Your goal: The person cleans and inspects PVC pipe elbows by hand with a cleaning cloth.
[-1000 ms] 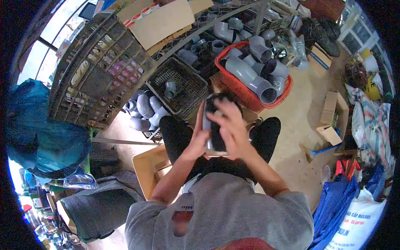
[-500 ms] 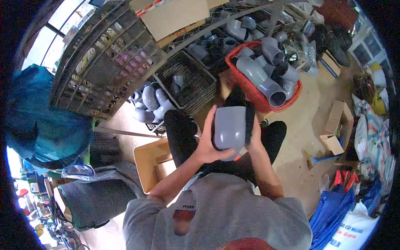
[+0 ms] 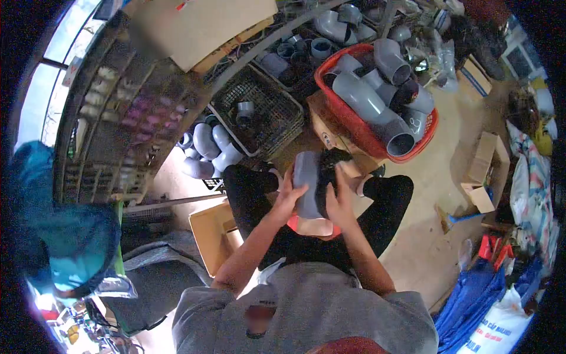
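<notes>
A grey plastic pipe elbow (image 3: 306,182) is held upright over my lap, between my legs. My left hand (image 3: 286,199) grips its left side, with the thumb lying across the near face. On the other side, my right hand (image 3: 340,203) presses a black cloth (image 3: 328,168) against the elbow; the fingertips are partly lost in the dark fabric. Below the elbow, something red and white (image 3: 314,226) shows in my lap, partly covered by my hands.
A red basket (image 3: 323,76) full of grey pipe fittings stands ahead on the right. Black crates (image 3: 276,138) and a pile of grey elbows (image 3: 206,144) lie ahead on the left. An open cardboard box (image 3: 202,245) is by my left leg. A broken-open carton (image 3: 486,171) lies farther right.
The grey elbow has turned between my hands, its side now narrower in view. My right hand has moved further onto the black cloth. The view has shifted slightly.
</notes>
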`<state>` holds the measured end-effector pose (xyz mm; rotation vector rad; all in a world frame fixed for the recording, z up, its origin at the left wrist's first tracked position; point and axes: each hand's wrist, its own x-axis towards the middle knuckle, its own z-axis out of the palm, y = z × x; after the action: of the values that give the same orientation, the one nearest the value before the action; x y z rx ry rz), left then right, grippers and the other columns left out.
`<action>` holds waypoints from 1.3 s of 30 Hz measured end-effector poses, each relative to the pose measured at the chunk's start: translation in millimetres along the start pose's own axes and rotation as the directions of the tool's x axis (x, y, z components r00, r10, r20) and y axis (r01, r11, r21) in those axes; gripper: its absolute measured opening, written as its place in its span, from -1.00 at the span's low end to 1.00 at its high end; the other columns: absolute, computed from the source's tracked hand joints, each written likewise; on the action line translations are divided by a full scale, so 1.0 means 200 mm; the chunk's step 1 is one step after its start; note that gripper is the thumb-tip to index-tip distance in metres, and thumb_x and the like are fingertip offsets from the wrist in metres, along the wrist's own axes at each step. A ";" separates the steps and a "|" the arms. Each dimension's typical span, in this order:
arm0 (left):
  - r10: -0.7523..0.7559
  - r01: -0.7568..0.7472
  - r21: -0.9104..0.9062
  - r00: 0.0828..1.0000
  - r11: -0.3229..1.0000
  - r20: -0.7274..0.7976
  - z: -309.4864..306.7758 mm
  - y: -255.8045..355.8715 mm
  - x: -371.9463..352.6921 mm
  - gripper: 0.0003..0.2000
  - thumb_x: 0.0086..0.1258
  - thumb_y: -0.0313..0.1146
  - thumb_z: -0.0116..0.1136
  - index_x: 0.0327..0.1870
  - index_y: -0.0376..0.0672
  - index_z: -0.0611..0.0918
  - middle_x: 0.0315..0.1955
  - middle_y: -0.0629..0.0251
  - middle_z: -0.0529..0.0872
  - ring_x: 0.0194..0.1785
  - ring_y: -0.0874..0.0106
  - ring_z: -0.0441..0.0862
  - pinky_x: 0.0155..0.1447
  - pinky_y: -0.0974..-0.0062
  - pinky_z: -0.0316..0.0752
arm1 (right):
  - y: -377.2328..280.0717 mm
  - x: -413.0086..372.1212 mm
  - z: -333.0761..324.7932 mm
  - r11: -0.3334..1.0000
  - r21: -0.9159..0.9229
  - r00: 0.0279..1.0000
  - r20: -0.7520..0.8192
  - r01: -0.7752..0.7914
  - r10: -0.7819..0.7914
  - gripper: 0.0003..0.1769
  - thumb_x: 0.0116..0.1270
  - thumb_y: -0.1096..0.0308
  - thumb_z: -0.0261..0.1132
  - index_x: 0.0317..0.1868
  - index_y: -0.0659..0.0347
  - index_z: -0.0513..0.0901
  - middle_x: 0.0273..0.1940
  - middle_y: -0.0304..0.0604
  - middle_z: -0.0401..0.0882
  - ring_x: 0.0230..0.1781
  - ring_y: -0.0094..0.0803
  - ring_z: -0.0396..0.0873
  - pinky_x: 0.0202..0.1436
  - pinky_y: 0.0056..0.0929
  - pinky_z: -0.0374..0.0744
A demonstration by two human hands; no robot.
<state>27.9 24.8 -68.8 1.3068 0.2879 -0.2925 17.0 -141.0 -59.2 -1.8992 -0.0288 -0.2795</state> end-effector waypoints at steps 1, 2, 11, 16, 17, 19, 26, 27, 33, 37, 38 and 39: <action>-0.017 0.017 0.009 1.000 1.000 -0.004 -0.01 -0.04 0.06 -0.06 0.26 -0.22 0.40 0.62 -0.26 0.13 0.47 0.02 0.35 0.51 0.21 0.32 0.57 0.29 0.15 | 0.05 0.01 0.03 1.000 0.006 1.000 0.001 -0.019 0.019 -0.51 0.55 0.42 0.09 0.42 0.42 0.38 0.25 0.18 0.57 0.31 -0.05 0.53 0.40 -0.28 0.42; 0.016 -0.011 0.062 0.997 0.998 -0.077 -0.02 -0.08 0.12 -0.08 0.26 -0.22 0.43 0.60 -0.26 0.17 0.43 0.04 0.40 0.45 0.22 0.37 0.54 0.28 0.22 | 0.10 0.01 0.06 0.969 0.101 0.968 0.140 -0.223 0.208 -0.58 0.57 0.41 0.08 0.35 0.42 0.43 0.17 0.15 0.61 0.22 -0.05 0.58 0.34 -0.24 0.46; 0.400 -0.215 0.526 0.877 0.823 -0.268 -0.45 0.18 1.06 0.00 0.11 -0.22 0.58 0.58 -0.14 0.20 0.33 0.06 0.53 0.27 0.17 0.57 0.38 0.22 0.44 | 0.58 0.03 0.06 0.646 0.280 0.685 0.487 -0.710 0.542 -0.50 0.57 0.09 0.08 0.30 0.31 0.50 -0.02 -0.04 0.68 0.00 -0.28 0.66 0.12 -0.25 0.63; 0.234 0.086 0.887 0.949 0.453 -0.211 -0.93 -0.12 1.67 0.11 0.03 -0.13 0.62 0.62 -0.06 0.13 0.42 -0.04 0.45 0.34 0.04 0.56 0.41 0.14 0.41 | 0.53 0.15 -0.06 -0.101 0.719 0.500 0.570 -0.688 0.652 -0.27 0.51 -0.18 0.01 0.45 0.18 0.41 0.26 0.03 0.58 0.22 -0.09 0.61 0.34 -0.03 0.57; 0.168 0.107 0.925 0.969 0.364 -0.179 -1.02 -0.20 1.76 0.15 0.01 -0.11 0.63 0.63 -0.02 0.09 0.46 -0.06 0.41 0.39 0.02 0.52 0.43 0.12 0.38 | 0.54 0.14 -0.07 -0.186 0.765 0.479 0.552 -0.616 0.682 -0.24 0.52 -0.22 -0.01 0.48 0.18 0.39 0.34 0.03 0.54 0.28 -0.05 0.58 0.42 0.00 0.51; 0.257 -0.121 0.926 0.966 0.358 0.027 -1.28 -0.52 1.96 0.19 -0.02 -0.08 0.65 0.64 0.02 0.06 0.48 -0.02 0.39 0.46 0.04 0.44 0.49 0.11 0.31 | 0.59 0.12 -0.08 -0.223 0.792 0.474 0.536 -0.568 0.699 -0.23 0.54 -0.23 -0.04 0.49 0.19 0.39 0.37 0.02 0.52 0.33 -0.08 0.55 0.47 -0.06 0.46; -0.051 0.006 0.975 0.999 0.220 0.005 -1.66 -1.09 2.13 -0.02 0.19 -0.05 0.48 0.60 -0.02 0.15 0.41 -0.07 0.47 0.41 -0.09 0.46 0.36 0.01 0.47 | 0.63 0.17 -0.05 -0.415 0.770 0.385 0.614 -0.485 0.689 -0.40 0.63 0.08 -0.06 0.50 0.29 0.35 0.42 0.03 0.47 0.40 -0.13 0.50 0.53 -0.12 0.43; -0.290 0.138 0.968 0.954 0.209 -0.073 -1.71 -0.99 2.19 -0.11 0.23 -0.06 0.43 0.56 -0.08 0.23 0.34 -0.09 0.54 0.35 -0.14 0.51 0.31 -0.01 0.51 | 0.64 0.17 -0.04 -0.394 0.769 0.432 0.619 -0.503 0.656 -0.40 0.63 0.10 -0.05 0.50 0.30 0.35 0.42 0.03 0.47 0.39 -0.15 0.51 0.53 -0.13 0.43; 0.288 -0.063 0.992 0.953 -0.109 0.092 -1.87 -0.59 2.39 -0.26 0.20 0.03 0.45 0.28 -0.31 0.49 0.14 -0.14 0.64 0.19 -0.15 0.61 0.29 0.05 0.53 | 0.59 0.21 0.02 -0.304 0.672 0.393 0.677 -0.675 0.622 -0.36 0.59 0.06 -0.02 0.52 0.28 0.31 0.40 0.04 0.49 0.38 -0.17 0.53 0.50 -0.14 0.48; 0.391 0.298 0.947 0.891 -0.118 -0.231 -2.06 -0.66 2.61 -0.14 0.15 0.21 0.44 0.28 -0.36 0.49 0.14 -0.12 0.65 0.18 -0.09 0.64 0.29 0.08 0.54 | 0.52 0.32 0.05 -0.518 0.647 0.395 0.757 -0.559 0.520 -0.33 0.58 0.03 0.02 0.52 0.26 0.29 0.38 0.03 0.50 0.36 -0.17 0.55 0.49 -0.13 0.50; 0.331 0.381 0.919 0.884 -0.100 -0.331 -2.09 -0.71 2.65 -0.11 0.14 0.25 0.43 0.28 -0.38 0.49 0.15 -0.11 0.65 0.17 -0.08 0.65 0.28 0.08 0.55 | 0.55 0.23 0.05 -0.518 0.665 0.355 0.736 -0.539 0.576 -0.30 0.55 -0.02 0.06 0.52 0.26 0.30 0.36 0.03 0.52 0.33 -0.16 0.57 0.47 -0.13 0.52; 0.274 0.455 0.885 0.867 -0.097 -0.416 -2.10 -0.78 2.68 -0.08 0.13 0.29 0.42 0.29 -0.39 0.49 0.15 -0.09 0.66 0.17 -0.07 0.65 0.27 0.09 0.55 | 0.57 0.18 0.05 -0.513 0.686 0.316 0.709 -0.516 0.631 -0.27 0.53 -0.06 0.10 0.51 0.27 0.31 0.35 0.03 0.53 0.31 -0.15 0.58 0.45 -0.12 0.53</action>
<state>449.0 370.5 -505.8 3.0593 0.6896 -0.2816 72.2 -174.2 -161.2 -0.0632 0.8665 0.5176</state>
